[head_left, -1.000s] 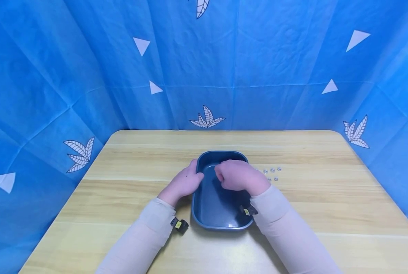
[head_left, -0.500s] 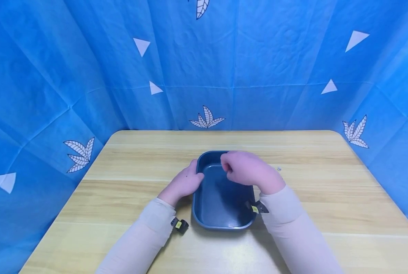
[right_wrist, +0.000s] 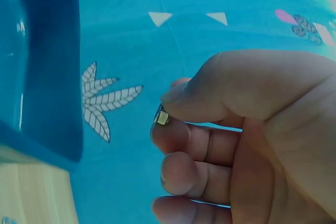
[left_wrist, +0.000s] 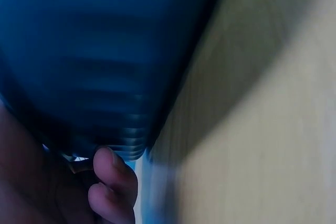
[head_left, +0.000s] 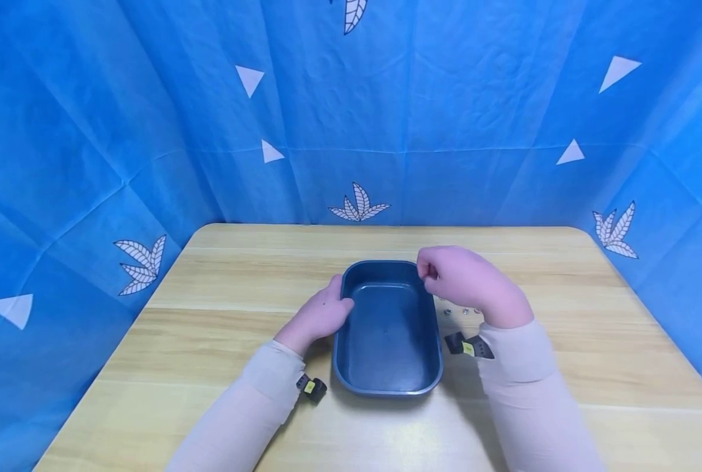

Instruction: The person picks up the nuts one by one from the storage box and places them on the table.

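My left hand (head_left: 321, 316) grips the left wall of a deep dark-blue rectangular tray (head_left: 387, 347), thumb over the rim. In the left wrist view, curled fingertips (left_wrist: 115, 174) lie by the tray's ribbed outer side (left_wrist: 105, 66). My right hand (head_left: 471, 278) is raised just beyond the tray's right rim, towards the far corner. Between its thumb and index finger it pinches a small shiny metal nut (right_wrist: 163, 118); the hand hides this nut in the head view. Several similar small metal pieces (head_left: 465, 311) lie on the table to the right of the tray, partly under the hand.
The tray stands near the middle of a light wooden table (head_left: 238, 282). A blue patterned curtain (head_left: 463, 111) hangs behind the table and along both sides. Each wrist wears a small black camera; the right one (head_left: 457, 343) is close to the tray's right wall.
My right hand has moved right and up, from over the inside of the tray to beyond its right rim. The left hand keeps its grip on the tray. The head view shifts slightly.
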A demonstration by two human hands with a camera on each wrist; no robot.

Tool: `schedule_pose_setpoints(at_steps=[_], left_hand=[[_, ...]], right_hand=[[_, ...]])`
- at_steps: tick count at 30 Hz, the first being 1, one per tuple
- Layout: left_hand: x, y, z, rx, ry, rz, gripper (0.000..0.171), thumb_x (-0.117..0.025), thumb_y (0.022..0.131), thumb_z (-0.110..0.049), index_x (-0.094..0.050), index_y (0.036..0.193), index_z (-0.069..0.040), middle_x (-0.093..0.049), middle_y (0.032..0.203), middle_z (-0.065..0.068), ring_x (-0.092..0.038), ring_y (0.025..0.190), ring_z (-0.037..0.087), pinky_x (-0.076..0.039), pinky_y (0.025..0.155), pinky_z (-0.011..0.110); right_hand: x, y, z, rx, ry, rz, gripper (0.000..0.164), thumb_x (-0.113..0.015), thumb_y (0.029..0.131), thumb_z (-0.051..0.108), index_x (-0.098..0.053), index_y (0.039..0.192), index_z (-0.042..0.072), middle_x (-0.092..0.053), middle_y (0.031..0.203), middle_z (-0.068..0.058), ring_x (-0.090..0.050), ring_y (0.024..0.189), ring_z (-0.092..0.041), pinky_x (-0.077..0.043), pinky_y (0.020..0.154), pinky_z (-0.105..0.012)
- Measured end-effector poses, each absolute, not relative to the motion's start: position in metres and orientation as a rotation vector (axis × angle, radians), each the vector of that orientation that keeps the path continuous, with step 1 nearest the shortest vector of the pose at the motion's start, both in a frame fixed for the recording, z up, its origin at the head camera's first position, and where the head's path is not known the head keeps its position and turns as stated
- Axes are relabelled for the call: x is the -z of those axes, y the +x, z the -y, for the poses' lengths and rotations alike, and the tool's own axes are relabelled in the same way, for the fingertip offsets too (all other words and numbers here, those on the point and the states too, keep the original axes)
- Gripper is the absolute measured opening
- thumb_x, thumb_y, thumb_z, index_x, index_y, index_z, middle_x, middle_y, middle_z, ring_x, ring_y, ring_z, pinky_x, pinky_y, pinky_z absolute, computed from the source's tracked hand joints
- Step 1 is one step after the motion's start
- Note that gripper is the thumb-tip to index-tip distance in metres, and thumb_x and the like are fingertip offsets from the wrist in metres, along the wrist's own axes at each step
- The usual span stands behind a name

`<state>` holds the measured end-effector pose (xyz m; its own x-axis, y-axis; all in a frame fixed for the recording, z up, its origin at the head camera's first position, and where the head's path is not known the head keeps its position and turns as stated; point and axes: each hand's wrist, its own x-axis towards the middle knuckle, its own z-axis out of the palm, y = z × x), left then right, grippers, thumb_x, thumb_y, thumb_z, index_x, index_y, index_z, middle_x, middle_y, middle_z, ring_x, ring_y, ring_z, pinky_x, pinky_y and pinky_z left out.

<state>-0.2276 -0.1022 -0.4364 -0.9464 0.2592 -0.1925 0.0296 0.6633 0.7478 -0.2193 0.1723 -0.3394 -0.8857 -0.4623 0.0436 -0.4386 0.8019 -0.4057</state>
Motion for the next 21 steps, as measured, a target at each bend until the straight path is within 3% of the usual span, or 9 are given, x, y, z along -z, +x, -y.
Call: schedule_pose_setpoints(at_steps=[21], left_hand=[[0.434, -0.225, 0.102, -1.177, 0.228, -2.587, 0.058, -0.043, 0.104, -0.031, -0.028, 0.157, -0.013, -0.043, 0.156, 0.009, -0.044, 0.139, 0.034, -0.037, 0.108, 0.062]], right_hand=[[0.336, -0.22, -0.217, 0.671, -0.618, -2.875, 0.014, -0.056, 0.083, -0.001, -0.056, 0.087, 0.012, -0.052, 0.073, -0.001, -0.049, 0.068, -0.019, -0.042, 0.065, -0.037]])
